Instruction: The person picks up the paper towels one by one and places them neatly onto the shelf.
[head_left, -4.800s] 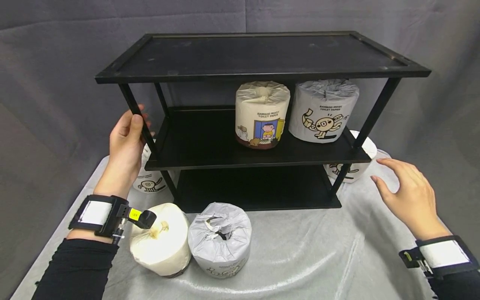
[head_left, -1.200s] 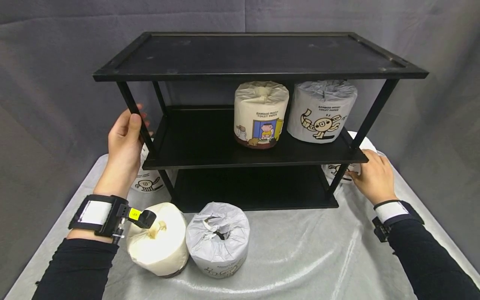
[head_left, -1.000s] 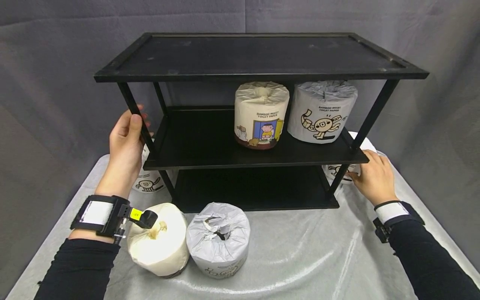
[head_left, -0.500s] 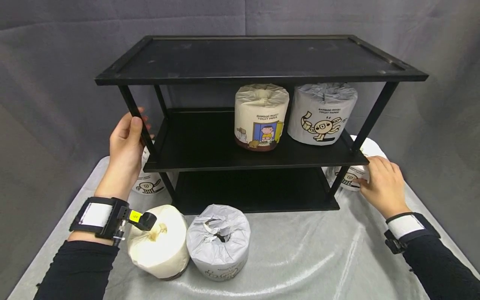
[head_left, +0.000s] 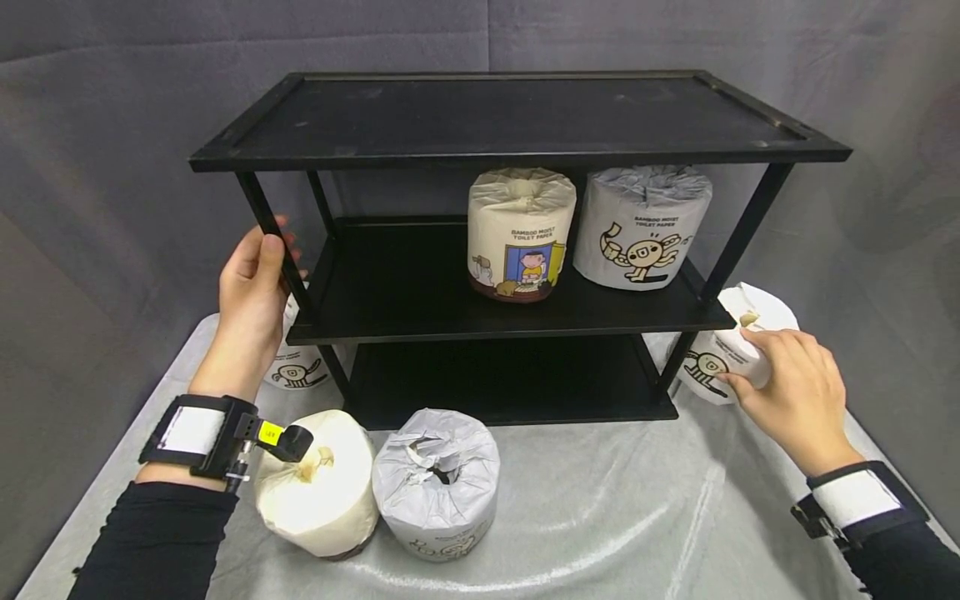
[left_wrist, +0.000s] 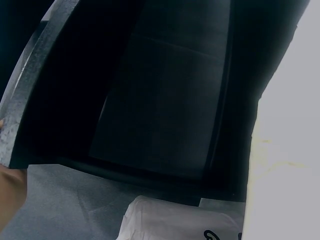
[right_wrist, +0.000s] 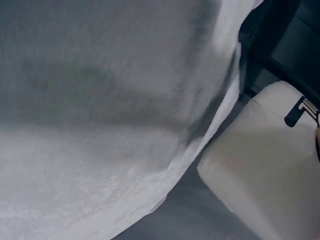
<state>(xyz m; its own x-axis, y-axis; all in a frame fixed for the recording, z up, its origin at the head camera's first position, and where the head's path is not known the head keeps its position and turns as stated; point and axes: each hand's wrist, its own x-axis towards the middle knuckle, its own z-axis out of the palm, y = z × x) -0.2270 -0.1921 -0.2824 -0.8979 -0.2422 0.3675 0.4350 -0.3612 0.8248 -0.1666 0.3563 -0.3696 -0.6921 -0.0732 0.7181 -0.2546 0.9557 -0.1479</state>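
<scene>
My left hand [head_left: 253,287] grips the left front post of a black tiered shelf [head_left: 405,271], thumb on the near side and fingers behind. At the shelf's right side, my right hand [head_left: 798,387] holds a wrapped toilet paper roll [head_left: 708,367] with a cartoon print, thumb on its front and fingers over its top edge. The roll leans; its pale wrapping also shows at the right edge of the right wrist view [right_wrist: 260,165]. On the middle tier stand a cream toilet paper roll [head_left: 517,212] and a grey-white one [head_left: 645,225], side by side.
A cream roll [head_left: 322,492] and a grey-white roll [head_left: 435,508] stand on the silvery cloth [head_left: 592,500] before the shelf. Another roll [head_left: 296,367] stands beyond the left post, partly hidden by the hand and shelf. Grey curtain [head_left: 112,150] surrounds the table.
My right hand reached the roll beside the shelf, gripped it, and has drawn it outward to the right and nearer, tilting it. My left hand keeps its place on the post.
</scene>
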